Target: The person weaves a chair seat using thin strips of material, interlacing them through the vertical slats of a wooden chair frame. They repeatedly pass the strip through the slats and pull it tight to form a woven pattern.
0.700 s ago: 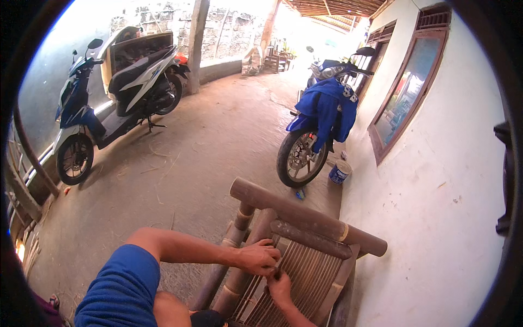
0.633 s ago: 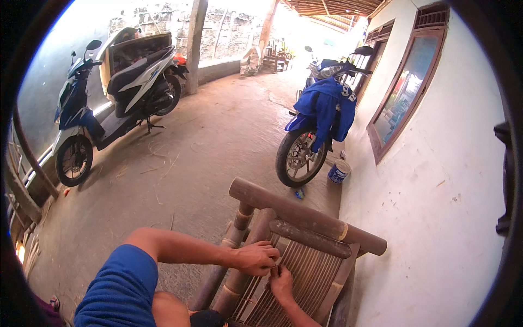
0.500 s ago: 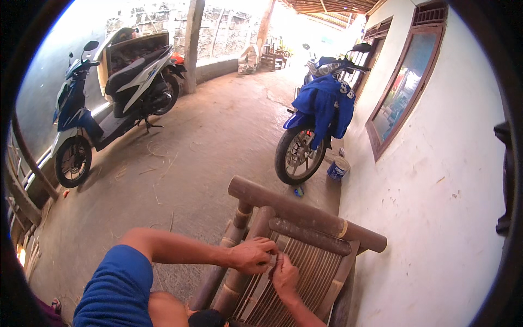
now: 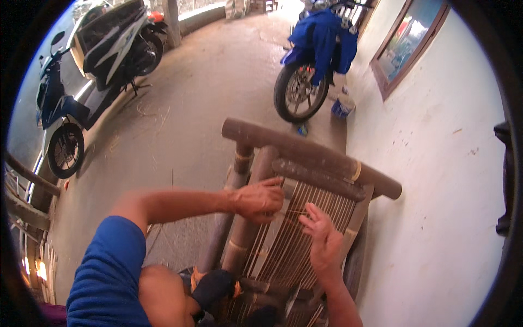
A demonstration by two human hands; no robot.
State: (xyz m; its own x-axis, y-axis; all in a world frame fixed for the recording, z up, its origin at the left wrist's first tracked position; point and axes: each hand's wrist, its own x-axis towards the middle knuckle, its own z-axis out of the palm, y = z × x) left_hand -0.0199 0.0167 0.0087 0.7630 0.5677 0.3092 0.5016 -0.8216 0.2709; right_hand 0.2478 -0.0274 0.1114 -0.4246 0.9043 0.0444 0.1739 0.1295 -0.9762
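Observation:
A brown bamboo frame (image 4: 305,146), like a chair or bench, stands before me, with rows of thin pale strips (image 4: 289,250) between its thick poles. Over the left pole, near the top crosspiece, my left hand (image 4: 260,200) is closed with fingers curled; what it pinches is hidden. My right hand (image 4: 325,240) hovers above the strips, palm turned inward and fingers apart, with no hold visible. A thin light strand seems to run between the two hands, but whether either grips it is unclear.
Dark cloth (image 4: 215,289) lies by my knee. At left stands a white and dark scooter (image 4: 103,65); ahead, a motorcycle (image 4: 301,92) draped with a blue jacket (image 4: 321,41). Beside its wheel sits a blue and white can (image 4: 342,107). A white wall (image 4: 436,180) borders the right side.
My hands, close together before, are now apart; the right has moved right and its fingers have opened. The view has tipped downward, so the frame sits higher in the picture.

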